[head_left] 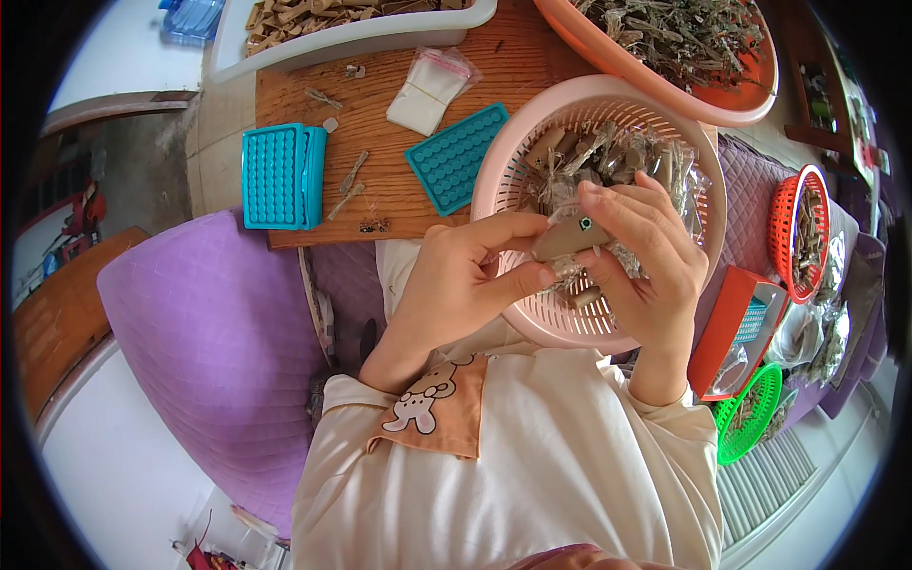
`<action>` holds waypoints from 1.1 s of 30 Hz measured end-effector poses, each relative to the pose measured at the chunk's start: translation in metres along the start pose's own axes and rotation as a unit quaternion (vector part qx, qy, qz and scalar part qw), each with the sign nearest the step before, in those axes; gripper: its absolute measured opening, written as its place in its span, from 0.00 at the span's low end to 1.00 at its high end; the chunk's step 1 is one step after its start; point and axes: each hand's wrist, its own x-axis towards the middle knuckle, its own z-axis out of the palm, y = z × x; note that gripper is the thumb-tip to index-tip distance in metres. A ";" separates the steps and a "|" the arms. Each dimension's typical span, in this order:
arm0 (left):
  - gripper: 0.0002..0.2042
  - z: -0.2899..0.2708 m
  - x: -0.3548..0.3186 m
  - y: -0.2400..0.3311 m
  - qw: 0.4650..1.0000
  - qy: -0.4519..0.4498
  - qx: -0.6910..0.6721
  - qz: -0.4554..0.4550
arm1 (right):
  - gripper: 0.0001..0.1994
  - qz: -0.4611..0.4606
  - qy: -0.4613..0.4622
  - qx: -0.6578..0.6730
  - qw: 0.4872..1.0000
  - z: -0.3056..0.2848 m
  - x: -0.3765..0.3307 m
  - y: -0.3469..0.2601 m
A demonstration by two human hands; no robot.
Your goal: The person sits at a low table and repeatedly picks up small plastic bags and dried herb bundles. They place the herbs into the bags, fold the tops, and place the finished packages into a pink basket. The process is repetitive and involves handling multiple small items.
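Observation:
Both hands meet over a pale pink slotted basket (503, 152) filled with small clear packets of dried brownish pieces. My left hand (456, 280) pinches the left end of a small tan cardboard piece (568, 236) with a green mark on it. My right hand (646, 256) grips the same piece from the right, fingers curled over its top, with a crinkled clear packet (570, 275) bunched under it. The two hands touch at the piece, just above the basket's near rim.
A wooden board (380, 123) holds two teal dimpled trays (280, 176) (456, 157), a small clear bag (427, 90) and loose sticks. A white tray (351, 38) and an orange basin (731, 104) sit behind. Red (793, 228) and green (750, 413) baskets lie right; a purple cushion (209, 332) lies left.

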 end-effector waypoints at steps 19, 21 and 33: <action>0.15 0.006 0.003 -0.002 0.999 0.019 0.024 0.031 | 0.21 0.054 -0.099 0.129 0.985 0.006 -0.017 0.013; 0.15 0.006 0.004 0.001 0.999 0.017 0.038 0.029 | 0.21 0.042 -0.096 0.132 0.986 0.012 -0.022 0.019; 0.17 0.006 0.007 -0.003 0.994 0.052 0.036 0.089 | 0.16 0.328 -0.019 0.355 0.875 0.026 -0.022 0.004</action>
